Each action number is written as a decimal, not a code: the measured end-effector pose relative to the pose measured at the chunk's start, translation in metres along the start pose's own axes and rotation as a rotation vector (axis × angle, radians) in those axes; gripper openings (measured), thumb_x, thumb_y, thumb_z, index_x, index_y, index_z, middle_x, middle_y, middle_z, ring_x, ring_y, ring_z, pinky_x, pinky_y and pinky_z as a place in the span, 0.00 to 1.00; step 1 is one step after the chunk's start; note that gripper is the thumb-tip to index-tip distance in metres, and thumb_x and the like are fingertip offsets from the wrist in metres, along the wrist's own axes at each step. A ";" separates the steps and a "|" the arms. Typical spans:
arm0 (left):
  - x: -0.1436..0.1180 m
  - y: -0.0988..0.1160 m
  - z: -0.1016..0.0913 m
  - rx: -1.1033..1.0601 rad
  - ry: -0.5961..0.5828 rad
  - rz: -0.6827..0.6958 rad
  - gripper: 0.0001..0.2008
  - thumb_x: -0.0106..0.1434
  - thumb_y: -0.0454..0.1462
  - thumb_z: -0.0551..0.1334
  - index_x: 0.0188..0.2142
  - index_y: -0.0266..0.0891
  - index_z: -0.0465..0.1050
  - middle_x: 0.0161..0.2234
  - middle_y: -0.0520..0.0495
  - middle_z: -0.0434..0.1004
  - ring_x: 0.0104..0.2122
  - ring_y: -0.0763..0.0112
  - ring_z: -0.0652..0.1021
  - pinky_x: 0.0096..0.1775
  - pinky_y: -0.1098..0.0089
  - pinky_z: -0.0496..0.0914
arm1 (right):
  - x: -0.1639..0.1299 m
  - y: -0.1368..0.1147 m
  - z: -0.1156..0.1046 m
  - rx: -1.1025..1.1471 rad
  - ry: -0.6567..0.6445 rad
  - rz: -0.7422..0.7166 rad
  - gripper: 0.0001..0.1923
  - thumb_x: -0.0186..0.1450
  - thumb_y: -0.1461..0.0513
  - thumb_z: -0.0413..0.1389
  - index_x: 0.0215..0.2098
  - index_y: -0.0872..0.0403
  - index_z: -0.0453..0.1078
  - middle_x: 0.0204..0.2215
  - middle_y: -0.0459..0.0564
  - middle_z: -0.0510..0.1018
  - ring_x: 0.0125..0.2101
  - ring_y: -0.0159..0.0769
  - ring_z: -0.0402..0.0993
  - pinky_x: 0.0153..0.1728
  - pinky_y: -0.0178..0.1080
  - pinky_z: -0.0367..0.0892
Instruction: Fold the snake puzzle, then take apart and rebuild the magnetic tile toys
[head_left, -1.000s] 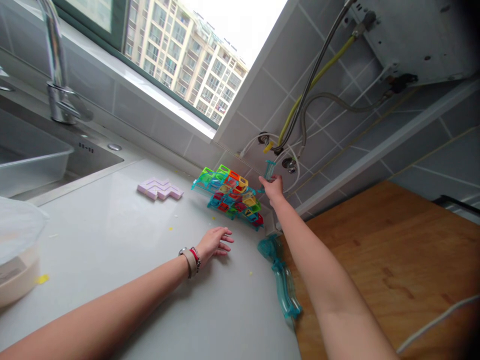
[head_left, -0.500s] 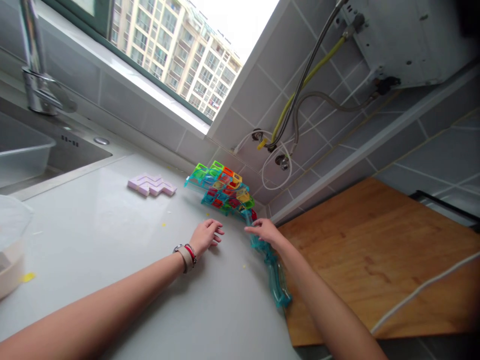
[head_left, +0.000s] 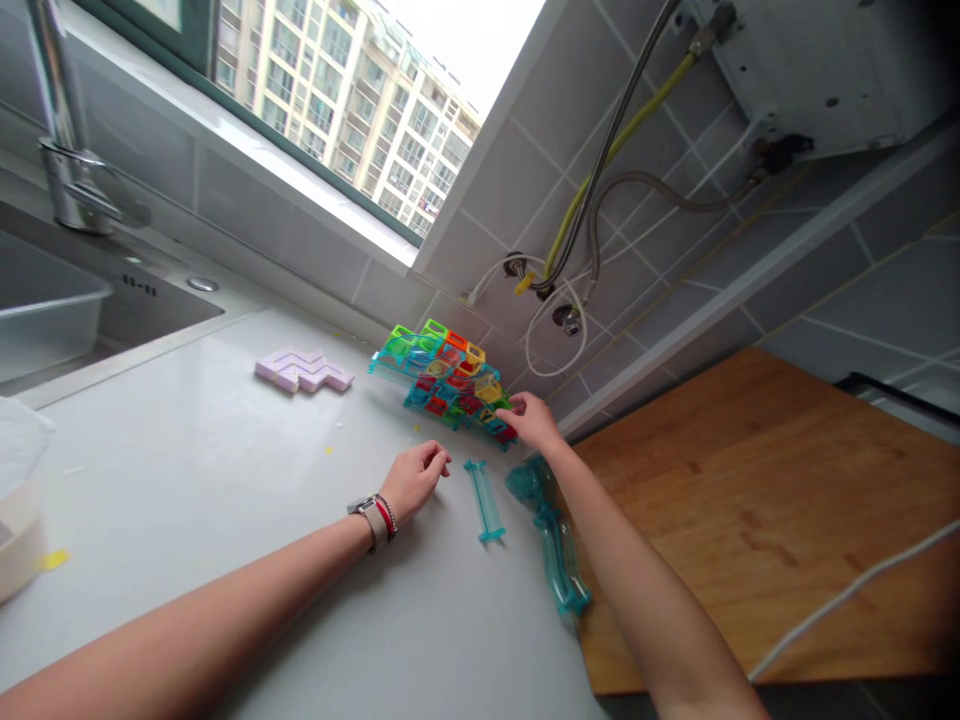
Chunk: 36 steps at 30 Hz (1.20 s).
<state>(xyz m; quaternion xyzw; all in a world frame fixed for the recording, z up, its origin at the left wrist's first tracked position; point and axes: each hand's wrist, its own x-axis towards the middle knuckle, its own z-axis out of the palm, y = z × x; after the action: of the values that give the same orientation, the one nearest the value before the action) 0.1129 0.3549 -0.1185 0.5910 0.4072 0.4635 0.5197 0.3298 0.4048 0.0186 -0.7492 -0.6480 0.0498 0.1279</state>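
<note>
A cluster of colourful see-through magnetic tiles [head_left: 461, 375] in green, red, orange, yellow and blue stands near the wall. My right hand [head_left: 529, 420] reaches its right end, thumb and fingers closed on a tile there; the fingertips are partly hidden. My left hand [head_left: 416, 478] rests low over the white counter with its fingers curled in and nothing visible in them. Just to its right a straight teal clear track piece [head_left: 484, 502] lies alone. Several teal clear tube pieces [head_left: 555, 540] lie beneath my right forearm, along the counter's right edge.
Lilac zigzag blocks [head_left: 302, 369] sit at the back left, near the sink [head_left: 150, 300] and tap [head_left: 71, 180]. A wooden board [head_left: 750, 540] adjoins the counter on the right. A round pale container [head_left: 22, 530] stands at far left. Hoses [head_left: 615, 150] hang on the tiled wall.
My right hand has moved up and back to the end of the tile cluster. The straight teal piece now lies apart on the counter, left of the tubes. My left hand's fingers have curled in more.
</note>
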 end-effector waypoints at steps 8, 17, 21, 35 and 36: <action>-0.003 -0.001 0.002 0.083 -0.017 0.039 0.15 0.66 0.44 0.54 0.33 0.40 0.76 0.27 0.50 0.82 0.25 0.67 0.76 0.31 0.69 0.66 | 0.036 -0.077 -0.035 -0.076 0.190 -0.579 0.16 0.63 0.59 0.65 0.49 0.53 0.74 0.45 0.53 0.77 0.44 0.40 0.75 0.50 0.41 0.69; -0.005 0.003 0.003 0.097 -0.034 0.077 0.15 0.67 0.43 0.55 0.31 0.40 0.75 0.27 0.50 0.81 0.26 0.68 0.75 0.33 0.70 0.66 | 0.044 -0.130 0.002 -0.366 0.209 -0.238 0.21 0.67 0.47 0.60 0.45 0.56 0.74 0.41 0.61 0.81 0.43 0.49 0.79 0.43 0.44 0.70; -0.006 0.004 0.004 0.084 -0.044 0.084 0.14 0.67 0.43 0.55 0.31 0.40 0.75 0.27 0.50 0.81 0.26 0.69 0.75 0.32 0.70 0.66 | 0.045 -0.127 0.008 -0.332 0.147 -0.101 0.18 0.67 0.49 0.57 0.39 0.55 0.78 0.39 0.63 0.83 0.42 0.51 0.81 0.43 0.43 0.70; 0.002 0.000 -0.001 0.028 0.020 0.039 0.13 0.66 0.45 0.55 0.35 0.41 0.74 0.29 0.48 0.82 0.25 0.68 0.77 0.31 0.70 0.69 | 0.036 -0.109 0.012 -0.066 0.278 -0.111 0.16 0.63 0.54 0.54 0.21 0.52 0.72 0.23 0.51 0.79 0.27 0.38 0.73 0.28 0.35 0.58; 0.002 0.001 -0.002 0.020 0.024 0.038 0.13 0.66 0.45 0.55 0.36 0.41 0.74 0.30 0.48 0.83 0.25 0.68 0.77 0.31 0.70 0.69 | 0.033 -0.105 0.012 -0.051 0.290 -0.120 0.16 0.63 0.54 0.54 0.21 0.52 0.72 0.22 0.50 0.78 0.26 0.38 0.72 0.28 0.36 0.57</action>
<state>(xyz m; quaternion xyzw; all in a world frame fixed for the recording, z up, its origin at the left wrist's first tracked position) 0.1117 0.3572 -0.1172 0.5982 0.4065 0.4764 0.4999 0.2312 0.4518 0.0370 -0.7116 -0.6672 -0.0833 0.2039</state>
